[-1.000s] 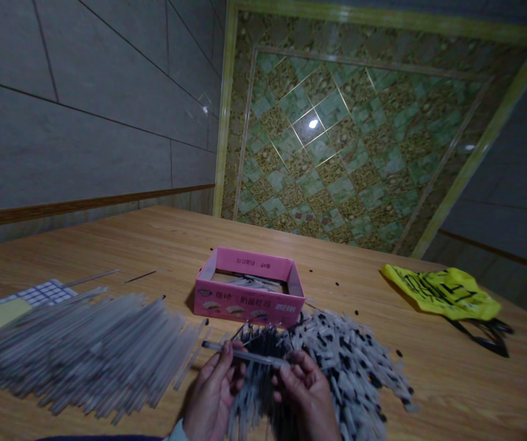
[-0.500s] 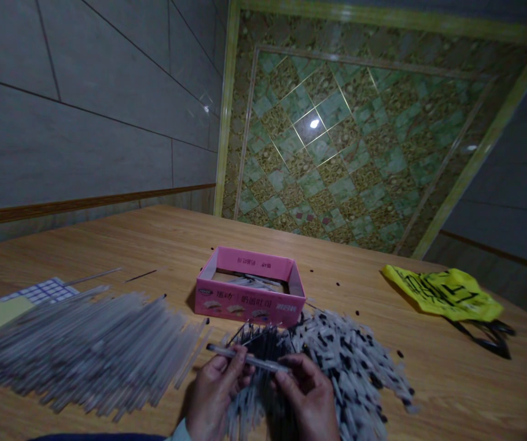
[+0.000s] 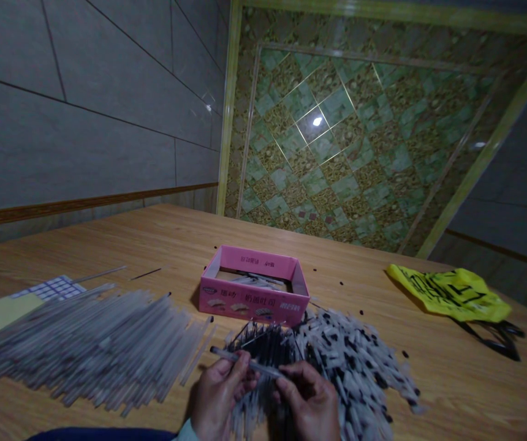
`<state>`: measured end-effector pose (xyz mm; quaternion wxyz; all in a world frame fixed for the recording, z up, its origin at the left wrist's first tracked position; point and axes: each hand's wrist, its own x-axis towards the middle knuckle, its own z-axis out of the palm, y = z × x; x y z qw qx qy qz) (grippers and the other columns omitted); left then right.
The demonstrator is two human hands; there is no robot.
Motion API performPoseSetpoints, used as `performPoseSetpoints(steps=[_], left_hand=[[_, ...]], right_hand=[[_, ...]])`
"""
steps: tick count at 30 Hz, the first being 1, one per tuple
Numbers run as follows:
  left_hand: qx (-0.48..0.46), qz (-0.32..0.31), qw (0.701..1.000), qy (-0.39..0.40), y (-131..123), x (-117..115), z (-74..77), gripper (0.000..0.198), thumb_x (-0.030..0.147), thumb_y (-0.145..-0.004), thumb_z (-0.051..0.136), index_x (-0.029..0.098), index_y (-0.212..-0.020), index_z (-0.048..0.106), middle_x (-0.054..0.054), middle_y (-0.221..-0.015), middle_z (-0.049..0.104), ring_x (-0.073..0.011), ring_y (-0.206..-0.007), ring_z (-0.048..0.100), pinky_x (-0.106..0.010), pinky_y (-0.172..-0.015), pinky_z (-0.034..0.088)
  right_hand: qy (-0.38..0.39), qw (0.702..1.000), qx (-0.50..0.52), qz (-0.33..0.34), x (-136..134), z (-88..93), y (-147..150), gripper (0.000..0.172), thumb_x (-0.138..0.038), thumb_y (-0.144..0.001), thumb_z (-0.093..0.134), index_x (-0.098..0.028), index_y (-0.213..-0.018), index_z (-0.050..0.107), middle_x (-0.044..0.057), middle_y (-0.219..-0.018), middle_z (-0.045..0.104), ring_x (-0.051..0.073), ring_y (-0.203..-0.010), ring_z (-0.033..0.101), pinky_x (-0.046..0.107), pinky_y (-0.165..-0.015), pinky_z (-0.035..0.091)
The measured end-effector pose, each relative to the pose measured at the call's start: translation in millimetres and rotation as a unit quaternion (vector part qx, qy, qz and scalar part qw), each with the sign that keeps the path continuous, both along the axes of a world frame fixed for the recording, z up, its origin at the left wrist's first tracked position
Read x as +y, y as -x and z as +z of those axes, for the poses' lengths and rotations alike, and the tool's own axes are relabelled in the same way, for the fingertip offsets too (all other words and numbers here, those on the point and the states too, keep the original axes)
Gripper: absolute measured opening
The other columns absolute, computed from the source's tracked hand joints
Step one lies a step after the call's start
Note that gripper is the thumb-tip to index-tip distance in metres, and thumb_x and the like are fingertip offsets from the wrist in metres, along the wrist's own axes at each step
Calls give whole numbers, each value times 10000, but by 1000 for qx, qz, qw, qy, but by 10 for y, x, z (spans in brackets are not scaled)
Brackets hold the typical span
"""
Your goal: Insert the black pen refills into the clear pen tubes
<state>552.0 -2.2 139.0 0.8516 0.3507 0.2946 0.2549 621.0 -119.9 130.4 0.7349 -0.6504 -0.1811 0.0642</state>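
Between my two hands lies a slim pen point(image 3: 266, 369) with a dark end pointing left. My left hand point(image 3: 222, 389) pinches its barrel near the middle. At the pen's right end, the fingers of my right hand point(image 3: 309, 398) are closed on it. Under and beyond the hands is a heap of dark-tipped refills point(image 3: 268, 343). A pile of translucent pen caps with black parts point(image 3: 350, 361) spreads to the right of my right hand. Clear pen barrels point(image 3: 93, 349) lie in a wide, roughly parallel stack on the left.
A pink open box point(image 3: 254, 303) with thin pieces inside stands behind the refills. At the right lies a yellow plastic bag point(image 3: 451, 294) with black handles. A yellow paper point(image 3: 1, 318) and checked paper point(image 3: 56, 288) lie left. Small black bits dot the wooden table point(image 3: 153, 233).
The whole view has shifted slightly, so things sit a little further right. Both hands keep their hold on the pen, in nearly the same pose.
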Motion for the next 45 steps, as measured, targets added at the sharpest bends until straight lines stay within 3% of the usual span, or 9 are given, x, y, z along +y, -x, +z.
performPoseSetpoints(steps=[8,19,24,31,34,37,39,42,45], left_hand=[[1,-4,1000,3,-16,-23,-49,247,273,-532,791,90,-648,670,-56,-582,686,-134,-542,619,-209,-517,501],[11,-13,1000,-3,-48,-18,-115,262,305,-529,786,92,-634,675,-59,-569,683,-141,-541,614,-216,-523,481],[-15,-21,999,-44,-64,-29,-56,274,337,-578,753,87,-661,676,-62,-589,679,-134,-547,605,-213,-525,475],[-16,16,998,-54,-66,-11,-1,325,368,-547,765,96,-698,672,-55,-591,672,-129,-553,608,-211,-526,473],[-12,20,999,-48,-56,-10,24,395,455,-542,740,102,-698,655,-61,-566,662,-143,-509,603,-227,-476,455],[-7,19,999,-30,-40,-8,47,491,570,-550,673,104,-700,641,-45,-492,624,-135,-426,562,-226,-417,407],[-7,16,999,-30,-31,-4,49,504,602,-560,644,109,-667,633,-20,-443,583,-113,-391,520,-206,-396,366],[-9,11,999,-43,-39,3,3,503,623,-590,604,122,-626,620,7,-409,534,-88,-367,464,-189,-382,320],[6,6,998,-65,-86,10,-100,540,671,-585,563,132,-568,600,30,-361,463,-67,-322,383,-182,-349,260]], right_hand=[[17,999,-33,-19,24,-42,22,219,-344,-618,734,-147,-616,638,17,-529,599,139,-468,512,211,-440,419],[-60,998,24,26,85,-113,28,297,-392,-624,742,-139,-629,588,-17,-481,534,87,-371,459,183,-365,361],[-79,993,55,61,121,-66,40,327,-422,-614,747,-145,-687,590,-5,-496,560,101,-388,488,190,-372,397],[-51,995,69,45,91,-54,0,379,-471,-612,736,-150,-799,660,25,-544,608,128,-426,520,207,-387,426],[-37,998,40,33,73,97,-44,349,-451,-606,746,-153,-770,666,33,-558,623,152,-456,545,233,-423,456],[-22,1000,-17,10,88,440,-193,340,-435,-638,728,-162,-831,666,61,-692,671,202,-618,609,271,-551,505],[-10,992,-115,-49,140,691,-385,312,-423,-722,655,-171,-907,651,75,-842,685,212,-733,615,290,-643,503],[148,929,-315,-127,285,930,-759,269,-383,-846,486,-194,-975,628,61,-905,685,198,-802,620,279,-690,466],[212,902,-348,-143,455,973,-1074,222,-353,-813,527,-215,-926,659,59,-833,696,222,-738,621,288,-625,427]])
